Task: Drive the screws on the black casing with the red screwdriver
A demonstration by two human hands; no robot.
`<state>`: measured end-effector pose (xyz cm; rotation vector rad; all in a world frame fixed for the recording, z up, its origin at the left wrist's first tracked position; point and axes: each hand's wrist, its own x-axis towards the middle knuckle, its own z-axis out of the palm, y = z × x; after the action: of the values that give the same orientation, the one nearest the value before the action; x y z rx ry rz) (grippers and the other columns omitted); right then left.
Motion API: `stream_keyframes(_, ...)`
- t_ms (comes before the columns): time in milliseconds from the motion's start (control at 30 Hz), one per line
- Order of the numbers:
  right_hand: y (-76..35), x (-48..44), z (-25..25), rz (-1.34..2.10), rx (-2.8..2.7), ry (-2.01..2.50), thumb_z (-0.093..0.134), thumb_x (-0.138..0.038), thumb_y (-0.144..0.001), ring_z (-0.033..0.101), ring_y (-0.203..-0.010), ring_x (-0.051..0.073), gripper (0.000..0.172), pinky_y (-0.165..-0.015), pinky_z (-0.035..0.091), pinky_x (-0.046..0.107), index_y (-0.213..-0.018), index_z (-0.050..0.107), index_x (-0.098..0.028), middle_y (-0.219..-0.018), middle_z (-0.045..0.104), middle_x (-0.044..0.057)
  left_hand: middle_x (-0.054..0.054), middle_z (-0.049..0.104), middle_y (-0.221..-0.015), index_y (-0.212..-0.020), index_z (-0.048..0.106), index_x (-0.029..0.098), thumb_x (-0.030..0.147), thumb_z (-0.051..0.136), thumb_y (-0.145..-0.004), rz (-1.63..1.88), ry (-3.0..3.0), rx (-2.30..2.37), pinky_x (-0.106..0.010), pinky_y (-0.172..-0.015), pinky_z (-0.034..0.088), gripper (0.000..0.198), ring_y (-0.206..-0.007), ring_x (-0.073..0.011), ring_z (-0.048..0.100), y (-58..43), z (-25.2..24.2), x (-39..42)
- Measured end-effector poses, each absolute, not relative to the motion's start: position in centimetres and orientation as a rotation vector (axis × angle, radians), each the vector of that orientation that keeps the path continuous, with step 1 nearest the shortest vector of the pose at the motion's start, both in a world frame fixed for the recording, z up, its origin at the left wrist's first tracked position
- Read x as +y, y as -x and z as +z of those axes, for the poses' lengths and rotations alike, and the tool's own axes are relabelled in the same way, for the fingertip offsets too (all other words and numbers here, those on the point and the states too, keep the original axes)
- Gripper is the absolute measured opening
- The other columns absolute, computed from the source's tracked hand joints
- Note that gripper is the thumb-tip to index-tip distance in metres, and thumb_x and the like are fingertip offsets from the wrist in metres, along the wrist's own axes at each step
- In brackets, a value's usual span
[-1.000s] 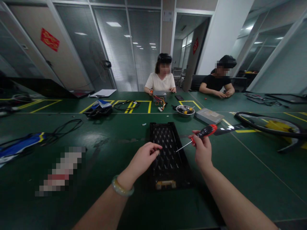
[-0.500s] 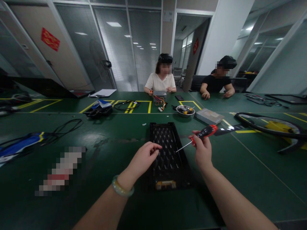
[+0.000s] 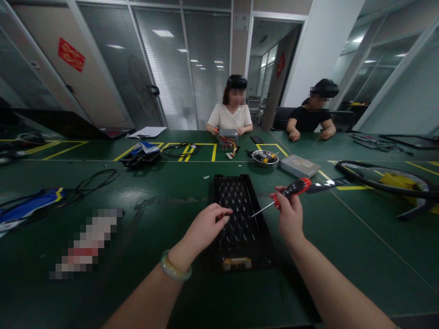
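Lengthwise, the tray [image 3: 243, 228] lies on the table [image 3: 147, 237] dead ahead, its long axis running away from the person. The left hand [image 3: 206, 228] is nearer, its fingertips [image 3: 224, 218] pinched together over the tray's left side; whether they hold anything I cannot tell. The right hand [image 3: 290, 214] is closed around a screwdriver [image 3: 295, 187], whose tip points left towards the tray.

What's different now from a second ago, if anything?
Almost nothing at the near hands. Across the table, the person in black slid one hand out to the side, away from the other. Unchanged: the left hand pinches its fingertips over the black tray, and the right hand keeps its grip on the red-and-black screwdriver, tip toward the tray.
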<state>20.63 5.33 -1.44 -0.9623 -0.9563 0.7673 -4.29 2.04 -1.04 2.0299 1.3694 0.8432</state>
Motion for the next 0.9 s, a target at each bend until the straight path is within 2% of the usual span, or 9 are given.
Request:
stream_keyframes(133,-20.6,5.3,-1.5,0.764,-0.958,0.961,0.069,-0.036,-0.08,0.059,-0.073,0.014,0.027,-0.061,0.039,0.026,-0.101,0.064,-0.02,-0.082,0.068,0.002,-0.003,0.064,-0.105,-0.112,0.072,0.026,0.032,0.054,-0.095,0.796,-2.108,1.377,-0.032,-0.089,0.048,0.026,-0.096,-0.0177,0.062,4.3,-0.9,2.0)
stream_keyframes(333,-20.5,5.2,-1.2,0.776,-0.96,0.943,0.069,-0.036,-0.081,0.056,-0.067,0.012,0.026,-0.06,0.04,0.025,-0.1,0.063,-0.019,-0.08,0.069,0.002,-0.003,0.066,-0.104,-0.107,0.075,0.026,0.036,0.056,-0.094,0.785,-2.157,1.368,-0.034,-0.09,0.048,0.025,-0.095,-0.019,0.063,4.3,-0.7,2.1)
stream_keyframes(500,-20.0,4.5,-0.3,0.815,-1.027,0.891,0.072,-0.035,-0.079,0.06,-0.064,0.012,0.025,-0.063,0.048,0.03,-0.096,0.06,-0.022,-0.09,0.071,0.002,-0.003,0.066,-0.099,-0.103,0.076,0.026,0.037,0.059,-0.093,0.793,-2.162,1.366,-0.033,-0.088,0.047,0.023,-0.091,-0.0186,0.063,4.3,-0.8,2.1)
stream_keyframes(600,-19.6,3.6,0.2,0.765,-1.253,0.815,0.075,-0.03,-0.078,0.067,-0.078,0.017,0.021,-0.078,0.055,0.038,-0.089,0.058,-0.024,-0.1,0.071,0.004,-0.003,0.067,-0.101,-0.105,0.076,0.026,0.038,0.058,-0.093,0.811,-2.118,1.339,-0.032,-0.088,0.047,0.024,-0.092,-0.0184,0.063,4.2,-0.7,2.0)
stream_keyframes(667,-19.5,3.1,0.4,0.655,-1.538,0.755,0.073,-0.026,-0.08,0.068,-0.092,0.021,0.015,-0.088,0.054,0.042,-0.087,0.06,-0.025,-0.104,0.07,0.005,-0.003,0.067,-0.101,-0.107,0.076,0.027,0.039,0.058,-0.093,0.82,-2.058,1.286,-0.031,-0.088,0.047,0.025,-0.092,-0.0178,0.063,4.0,-0.4,1.8)
stream_keyframes(733,-19.4,2.8,0.4,0.543,-1.851,0.707,0.068,-0.023,-0.085,0.066,-0.099,0.021,0.006,-0.091,0.053,0.041,-0.09,0.065,-0.025,-0.107,0.069,0.007,-0.002,0.067,-0.1,-0.108,0.075,0.027,0.04,0.059,-0.093,0.818,-2.013,1.204,-0.03,-0.087,0.047,0.026,-0.093,-0.0174,0.063,3.9,-0.2,1.7)
stream_keyframes(800,-19.3,2.7,0.3,0.479,-2.107,0.667,0.063,-0.023,-0.089,0.065,-0.102,0.021,0.015,-0.09,0.053,0.039,-0.102,0.07,-0.027,-0.111,0.067,0.007,-0.002,0.066,-0.099,-0.107,0.076,0.027,0.04,0.058,-0.093,0.796,-1.988,1.111,-0.029,-0.087,0.046,0.026,-0.094,-0.0173,0.063,3.9,0.1,1.5)
stream_keyframes(900,-19.2,2.7,0.3,0.445,-2.269,0.647,0.06,-0.025,-0.092,0.064,-0.105,0.019,0.026,-0.091,0.053,0.037,-0.116,0.069,-0.03,-0.115,0.064,0.006,-0.002,0.067,-0.098,-0.104,0.077,0.026,0.038,0.056,-0.094,0.751,-1.948,1.011,-0.029,-0.088,0.046,0.025,-0.094,-0.0171,0.062,3.8,0.3,1.4)
